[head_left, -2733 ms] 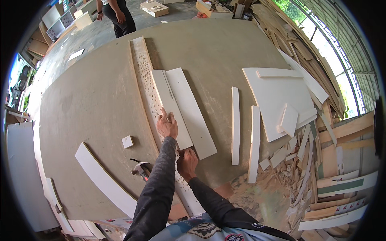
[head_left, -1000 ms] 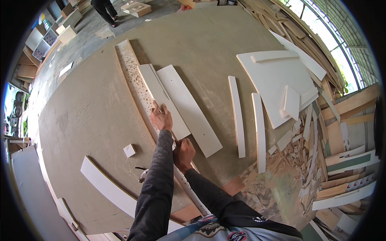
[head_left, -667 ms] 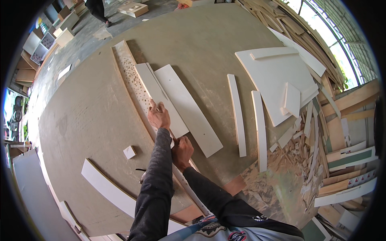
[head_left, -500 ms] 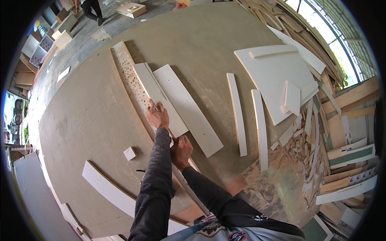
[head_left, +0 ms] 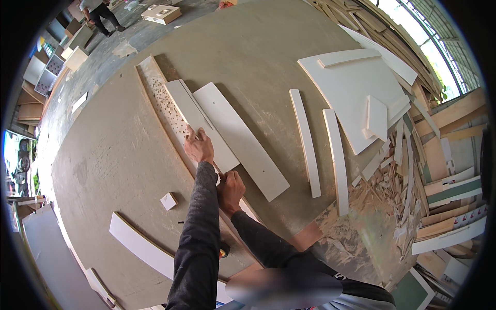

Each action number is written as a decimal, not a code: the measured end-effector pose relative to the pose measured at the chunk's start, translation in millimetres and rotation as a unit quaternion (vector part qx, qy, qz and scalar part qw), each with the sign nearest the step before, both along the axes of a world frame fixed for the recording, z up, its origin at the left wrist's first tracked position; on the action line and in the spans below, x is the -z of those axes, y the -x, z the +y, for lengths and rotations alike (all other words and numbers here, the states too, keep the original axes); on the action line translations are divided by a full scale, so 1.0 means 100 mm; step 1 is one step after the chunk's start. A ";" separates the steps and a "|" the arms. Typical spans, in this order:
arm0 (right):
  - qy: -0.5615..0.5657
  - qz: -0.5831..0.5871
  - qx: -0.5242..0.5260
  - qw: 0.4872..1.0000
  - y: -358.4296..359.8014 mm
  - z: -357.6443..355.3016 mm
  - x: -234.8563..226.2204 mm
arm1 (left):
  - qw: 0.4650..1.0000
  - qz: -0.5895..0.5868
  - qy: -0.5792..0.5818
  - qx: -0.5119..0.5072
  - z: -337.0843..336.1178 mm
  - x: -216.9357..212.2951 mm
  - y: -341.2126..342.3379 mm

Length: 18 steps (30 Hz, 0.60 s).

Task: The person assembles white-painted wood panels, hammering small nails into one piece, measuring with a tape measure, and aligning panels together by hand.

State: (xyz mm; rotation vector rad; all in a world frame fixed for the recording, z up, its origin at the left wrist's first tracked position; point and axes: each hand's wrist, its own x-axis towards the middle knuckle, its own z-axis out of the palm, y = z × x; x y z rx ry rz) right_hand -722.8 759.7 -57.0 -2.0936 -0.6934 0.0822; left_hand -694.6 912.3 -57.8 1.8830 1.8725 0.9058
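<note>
many white boards [head_left: 247, 140] (dusty concrete floor [head_left: 113, 155])

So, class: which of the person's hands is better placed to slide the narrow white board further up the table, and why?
Probably the left hand: it lies flat on the narrow white board, arm outstretched. The right hand sits nearer the body, at the board's near end.

a woodworking or furniture-panel workshop, seen from above a large brown work table [head_left: 119, 155]. cut white boards [head_left: 247, 139] and narrow white strips [head_left: 306, 139] lie across it, beside a long perforated board [head_left: 164, 101]. offcuts and splintered scraps [head_left: 392, 170] are heaped along the right edge, with stacked timber [head_left: 413, 57] under a window. unfinished white cabinet boxes [head_left: 49, 77] stand on the concrete floor [head_left: 129, 36], where another person [head_left: 101, 10] is standing.
</note>
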 end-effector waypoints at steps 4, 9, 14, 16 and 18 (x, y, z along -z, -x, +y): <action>0.024 0.027 -0.008 0.999 0.03 0.04 -0.04 | 1.000 0.003 -0.029 -0.004 0.07 0.05 0.02; 0.026 0.032 0.000 0.999 0.02 0.09 -0.03 | 1.000 -0.003 -0.002 0.004 0.09 -0.01 0.00; 0.023 0.037 0.005 0.999 0.02 0.16 -0.02 | 1.000 -0.003 0.016 0.000 0.14 -0.05 -0.01; 0.026 0.037 0.007 0.999 0.02 0.18 -0.02 | 1.000 -0.002 0.014 -0.003 0.17 -0.04 -0.02; 0.027 0.036 0.007 0.999 0.03 0.20 -0.01 | 1.000 -0.005 -0.003 -0.002 0.21 0.03 -0.01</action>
